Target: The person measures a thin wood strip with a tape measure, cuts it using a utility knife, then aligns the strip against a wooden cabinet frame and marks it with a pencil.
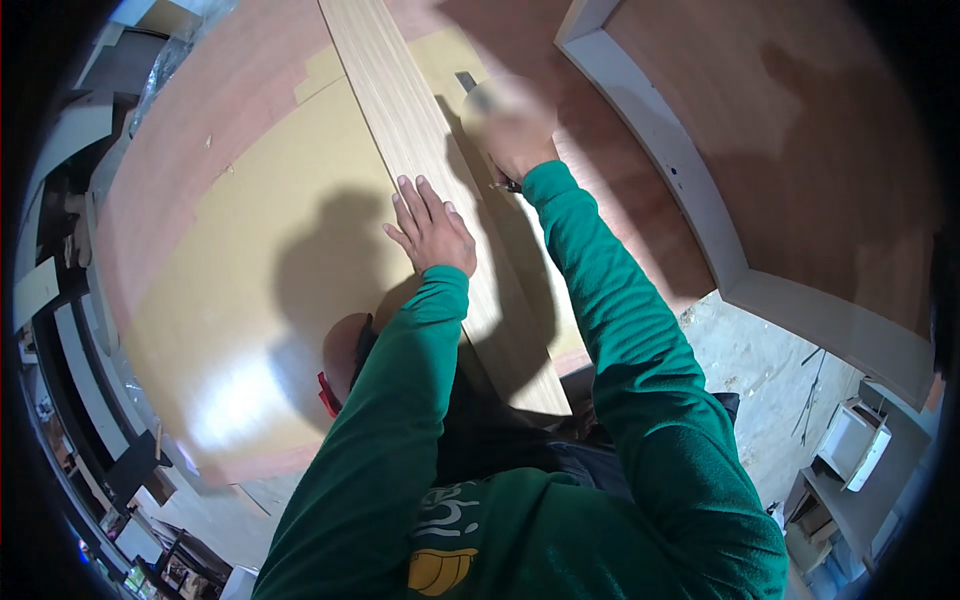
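Observation:
A long strip of pale, wood-grained board [395,95] runs from the far edge toward my body, lying across a larger yellowish panel [235,265]. My left hand [432,228] rests flat on that strip, fingers spread, with nothing in its grasp. Just right of the strip is my right hand [515,130], smeared by motion so that its fingers do not show clearly. Beyond its blur pokes a short, flat, dark piece [465,81]; whether the hand holds it I cannot tell. Something small and dark sits by the right wrist.
At right stands a large reddish-brown panel with a pale raised frame [650,120]. A white box-like piece [853,443] lies on the floor at lower right. Boards and shelves [85,370] line the left side. Shadows fall over the work surface.

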Demonstrator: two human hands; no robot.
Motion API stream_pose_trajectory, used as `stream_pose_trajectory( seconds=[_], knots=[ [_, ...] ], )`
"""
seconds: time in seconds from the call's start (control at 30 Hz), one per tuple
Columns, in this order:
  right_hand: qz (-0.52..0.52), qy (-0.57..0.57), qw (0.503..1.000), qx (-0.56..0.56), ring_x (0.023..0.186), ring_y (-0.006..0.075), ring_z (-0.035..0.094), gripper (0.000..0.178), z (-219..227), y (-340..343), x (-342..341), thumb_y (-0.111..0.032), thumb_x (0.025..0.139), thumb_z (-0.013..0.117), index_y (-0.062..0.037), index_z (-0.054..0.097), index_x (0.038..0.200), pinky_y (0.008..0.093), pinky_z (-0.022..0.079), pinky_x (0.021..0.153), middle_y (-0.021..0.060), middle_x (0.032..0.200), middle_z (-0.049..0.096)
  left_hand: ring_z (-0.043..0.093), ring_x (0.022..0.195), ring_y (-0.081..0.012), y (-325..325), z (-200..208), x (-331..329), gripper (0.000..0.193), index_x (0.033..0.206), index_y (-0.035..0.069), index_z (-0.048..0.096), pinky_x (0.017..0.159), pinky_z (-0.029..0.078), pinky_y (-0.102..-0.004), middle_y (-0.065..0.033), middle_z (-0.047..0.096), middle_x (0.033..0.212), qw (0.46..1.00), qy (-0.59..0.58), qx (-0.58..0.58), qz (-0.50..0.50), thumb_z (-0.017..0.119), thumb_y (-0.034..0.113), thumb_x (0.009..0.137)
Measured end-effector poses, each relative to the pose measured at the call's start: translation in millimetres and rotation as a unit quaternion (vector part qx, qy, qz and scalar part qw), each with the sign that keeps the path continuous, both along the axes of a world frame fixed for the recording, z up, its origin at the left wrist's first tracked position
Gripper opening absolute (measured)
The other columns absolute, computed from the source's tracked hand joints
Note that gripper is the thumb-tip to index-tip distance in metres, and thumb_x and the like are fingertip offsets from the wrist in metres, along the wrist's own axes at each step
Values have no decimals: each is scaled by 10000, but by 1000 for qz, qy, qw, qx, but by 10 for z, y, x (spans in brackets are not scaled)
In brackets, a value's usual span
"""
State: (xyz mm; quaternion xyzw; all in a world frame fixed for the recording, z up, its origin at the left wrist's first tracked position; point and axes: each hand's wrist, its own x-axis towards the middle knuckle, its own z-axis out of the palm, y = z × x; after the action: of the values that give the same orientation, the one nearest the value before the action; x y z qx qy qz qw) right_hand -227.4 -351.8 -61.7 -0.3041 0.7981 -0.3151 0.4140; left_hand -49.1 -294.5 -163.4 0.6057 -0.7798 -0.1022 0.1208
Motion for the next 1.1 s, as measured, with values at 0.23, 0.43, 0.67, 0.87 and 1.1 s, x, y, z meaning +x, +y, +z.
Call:
stream_pose_trajectory(
  seconds=[0.23, 0.43, 0.67, 0.87, 1.1],
  knots=[
    [77, 82, 993, -18, 957, 466, 693, 506, -228, -95, 76, -353, 942, 511, 120, 687, 972, 489, 539, 890, 349, 944, 688, 181, 1523, -429, 2, 26, -10, 595, 1601, 63, 222, 1173, 106, -705, -167, 113, 1691, 1000, -5, 6, -5, 331, 280, 1058],
    [116, 48, 992, -21, 1063, 471, 664, 478, -255, -756, 84, -293, 971, 538, 155, 565, 1136, 487, 516, 962, 360, 1097, 666, 203, 1520, -413, -15, -23, -13, 610, 1595, 75, 240, 1164, 178, -704, -169, 138, 1683, 999, -39, 8, -2, 398, 277, 1041],
    [101, 75, 992, 11, 1144, 392, 656, 369, -258, -1382, 37, -222, 941, 615, 46, 621, 1194, 458, 527, 994, 258, 1190, 678, 231, 1504, -443, -77, -155, 27, 663, 1600, 93, 223, 1136, 222, -729, -181, 136, 1681, 998, -60, -10, -12, 494, 262, 1019],
    [64, 51, 996, 46, 1138, 370, 666, 313, -255, -1455, 27, -242, 962, 622, -17, 669, 1175, 460, 533, 986, 206, 1206, 690, 210, 1516, -440, -69, -161, 25, 713, 1616, 117, 200, 1153, 183, -722, -165, 111, 1693, 999, -43, 19, -6, 533, 252, 1000],
    [75, 70, 994, 43, 1135, 380, 669, 320, -320, -1569, 111, -158, 944, 607, 32, 625, 1200, 453, 540, 974, 241, 1191, 688, 200, 1523, -427, -70, -158, 27, 711, 1618, 123, 212, 1168, 154, -714, -142, 89, 1703, 999, -33, 31, 5, 535, 246, 997]
  ],
)
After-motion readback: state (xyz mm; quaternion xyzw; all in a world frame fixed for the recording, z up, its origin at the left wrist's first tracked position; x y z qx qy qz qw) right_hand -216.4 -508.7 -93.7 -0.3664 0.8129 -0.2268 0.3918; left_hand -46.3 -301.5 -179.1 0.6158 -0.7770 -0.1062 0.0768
